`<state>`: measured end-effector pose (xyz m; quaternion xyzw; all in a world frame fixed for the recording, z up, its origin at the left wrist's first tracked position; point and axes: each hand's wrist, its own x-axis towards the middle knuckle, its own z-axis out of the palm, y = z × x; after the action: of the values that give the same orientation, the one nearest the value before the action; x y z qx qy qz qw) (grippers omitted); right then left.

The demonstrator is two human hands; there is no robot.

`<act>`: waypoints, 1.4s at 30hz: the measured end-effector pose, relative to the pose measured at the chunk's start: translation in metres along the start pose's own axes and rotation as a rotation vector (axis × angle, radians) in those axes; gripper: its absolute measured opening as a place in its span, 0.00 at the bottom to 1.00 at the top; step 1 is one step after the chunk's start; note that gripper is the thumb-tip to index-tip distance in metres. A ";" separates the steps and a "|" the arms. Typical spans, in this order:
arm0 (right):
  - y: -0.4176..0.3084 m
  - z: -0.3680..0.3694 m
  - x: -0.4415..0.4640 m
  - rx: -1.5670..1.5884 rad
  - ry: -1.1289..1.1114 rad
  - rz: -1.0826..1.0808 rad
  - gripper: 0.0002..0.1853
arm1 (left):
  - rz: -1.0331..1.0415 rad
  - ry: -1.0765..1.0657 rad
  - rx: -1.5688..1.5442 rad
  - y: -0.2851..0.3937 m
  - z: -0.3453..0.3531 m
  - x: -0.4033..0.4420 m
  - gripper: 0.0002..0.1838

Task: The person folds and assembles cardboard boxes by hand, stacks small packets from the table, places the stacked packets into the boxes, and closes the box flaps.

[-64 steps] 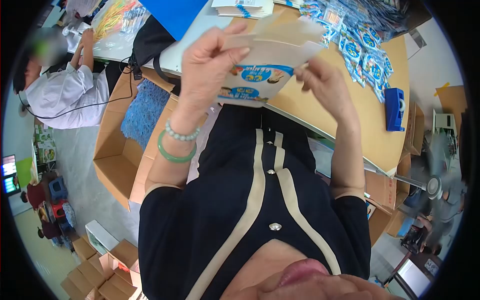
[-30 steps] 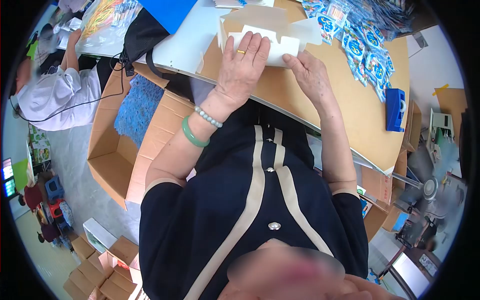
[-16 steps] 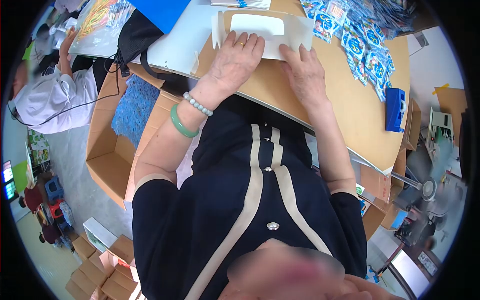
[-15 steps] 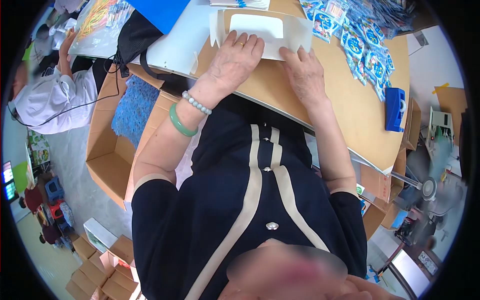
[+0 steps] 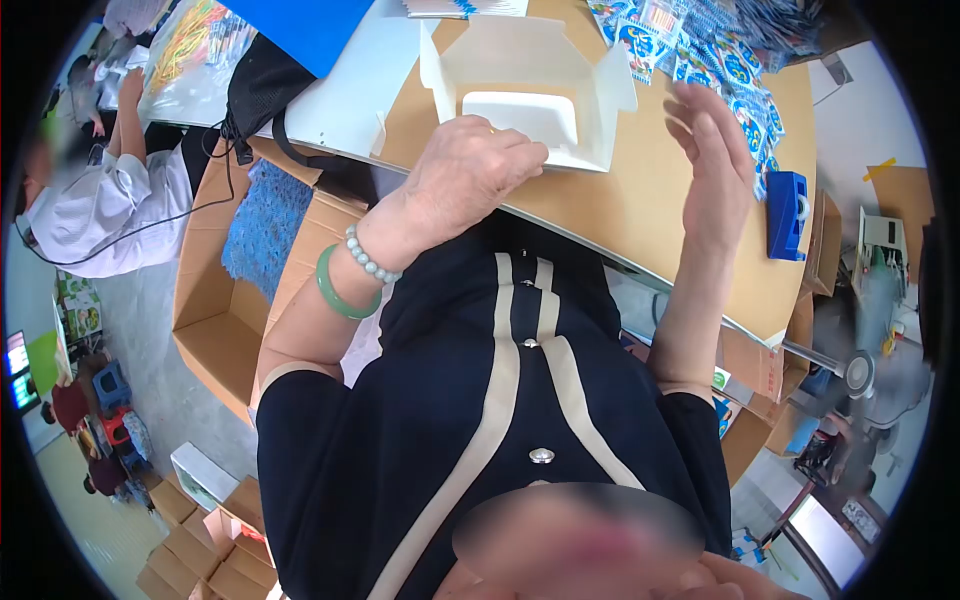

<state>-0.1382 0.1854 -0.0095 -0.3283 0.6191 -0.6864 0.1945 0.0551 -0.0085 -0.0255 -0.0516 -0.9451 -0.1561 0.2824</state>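
A white cardboard box (image 5: 520, 48) stands unfolded on the table, with side flaps spread and a rounded white panel (image 5: 545, 112) showing inside. My left hand (image 5: 472, 172) is closed at the box's near edge, fingers curled over it; its thumb is hidden. A beaded bracelet and a green bangle circle that wrist. Raised off the box to the right, my right hand (image 5: 712, 150) has its fingers apart, and I see nothing in it. Blue-and-white packets (image 5: 735, 65) lie just beyond that hand.
A blue tape dispenser (image 5: 788, 215) sits at the table's right side. To the left are a black bag (image 5: 265, 85), a blue folder (image 5: 305, 30) and an open carton (image 5: 215, 330) with blue shredded filler (image 5: 265, 220). A person in white (image 5: 120, 205) is at far left.
My right hand has left the box and moved right, near the packets. My left hand has come toward me to the near edge. The box now shows its walls and inside more.
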 end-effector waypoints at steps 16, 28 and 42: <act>0.063 0.059 0.038 -0.160 -0.102 0.206 0.27 | -0.019 0.440 0.068 0.007 -0.015 -0.021 0.12; 0.063 0.054 0.033 -0.010 -0.139 0.057 0.25 | -0.854 0.257 -1.018 -0.059 0.036 0.007 0.27; 0.058 0.037 0.028 -0.480 -0.231 -0.160 0.14 | -0.886 0.167 -1.184 -0.067 0.024 0.001 0.18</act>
<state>-0.1408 0.1302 -0.0599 -0.4887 0.7098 -0.4914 0.1258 0.0300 -0.0641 -0.0616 0.2030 -0.6106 -0.7419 0.1888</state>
